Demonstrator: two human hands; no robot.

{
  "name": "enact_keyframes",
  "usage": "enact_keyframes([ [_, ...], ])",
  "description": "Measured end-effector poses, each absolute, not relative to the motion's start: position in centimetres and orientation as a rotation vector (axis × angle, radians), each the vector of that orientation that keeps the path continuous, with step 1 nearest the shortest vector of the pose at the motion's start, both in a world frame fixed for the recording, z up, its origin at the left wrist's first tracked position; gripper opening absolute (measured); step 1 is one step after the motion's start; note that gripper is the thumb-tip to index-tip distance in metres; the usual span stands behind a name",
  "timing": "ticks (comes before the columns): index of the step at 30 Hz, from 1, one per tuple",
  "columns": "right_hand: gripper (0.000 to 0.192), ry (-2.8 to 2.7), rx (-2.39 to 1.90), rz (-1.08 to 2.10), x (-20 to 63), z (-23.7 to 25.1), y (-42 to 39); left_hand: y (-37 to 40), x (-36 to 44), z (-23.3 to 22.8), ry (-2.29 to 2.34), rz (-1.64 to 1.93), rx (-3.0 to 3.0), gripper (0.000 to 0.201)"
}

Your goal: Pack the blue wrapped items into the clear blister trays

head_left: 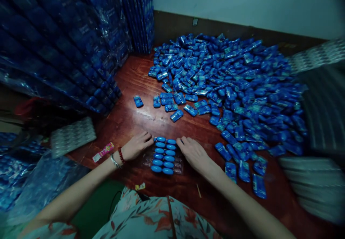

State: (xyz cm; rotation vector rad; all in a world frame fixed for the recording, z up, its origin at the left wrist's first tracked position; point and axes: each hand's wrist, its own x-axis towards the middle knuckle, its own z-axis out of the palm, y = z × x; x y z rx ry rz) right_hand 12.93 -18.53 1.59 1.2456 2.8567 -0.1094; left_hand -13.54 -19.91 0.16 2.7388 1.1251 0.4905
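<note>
Two columns of blue oval-topped packs (pixel 160 151) stand on edge in a clear plastic tray (pixel 178 165) on the table before me. My left hand (pixel 137 146) is at the far left corner of these columns, its fingers reaching towards the end of the top row. On the opposite side my right hand (pixel 193 154) has bent, parted fingers by the top right pack. Neither hand visibly encloses a pack; fingertip contact is hard to make out. Several loose blue packs (pixel 176 115) lie flat beyond the tray.
A large heap of blue packs (pixel 205 63) covers the right back of the reddish wooden table (pixel 129 124). Tall stacks of filled trays (pixel 67 45) rise at left. Stacked clear trays (pixel 72 136) sit left, with more trays (pixel 312 185) at right. A pink wrapper (pixel 104 152) lies near my left wrist.
</note>
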Motion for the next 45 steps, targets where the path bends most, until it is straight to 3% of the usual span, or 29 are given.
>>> enact_keyframes([
  [5,0.03,2.819,1.338,-0.105,11.7,1.1,-19.4,-20.4,-13.1,-1.0,1.229,0.66,2.665,0.029],
  [9,0.035,2.7,1.409,-0.063,12.0,1.7,-19.0,-19.3,-12.7,-1.6,1.254,0.793,2.54,0.027],
  [13,0.031,2.704,1.575,-0.399,15.2,2.4,-17.5,-16.5,-12.5,-0.6,1.081,0.701,2.519,0.023],
  [16,0.035,2.753,1.851,-0.584,19.4,2.2,-15.3,-12.8,-11.4,0.5,1.137,0.825,2.523,0.028],
  [19,0.042,2.724,2.295,-0.328,23.6,1.9,-11.4,-7.4,-8.2,1.2,1.216,0.856,2.558,0.032],
  [23,0.051,2.517,2.563,0.081,27.1,2.8,-3.7,1.7,-1.2,1.8,1.276,0.57,2.729,0.05],
  [28,0.055,2.188,2.562,-0.116,28.1,4.5,6.5,12.2,6.4,2.1,1.373,0.29,2.648,0.064],
  [33,0.06,2.194,2.426,-0.316,27.4,3.2,12.7,17.9,9.6,0.9,1.365,0.142,2.526,0.071],
  [38,0.06,2.321,2.277,-0.379,25.7,1.1,12.6,18.0,8.2,0.1,1.263,0.047,2.488,0.079],
  [45,0.058,2.627,2.038,-0.247,21.4,-1.0,7.4,11.9,2.0,0.2,1.268,0.018,2.504,0.081],
])
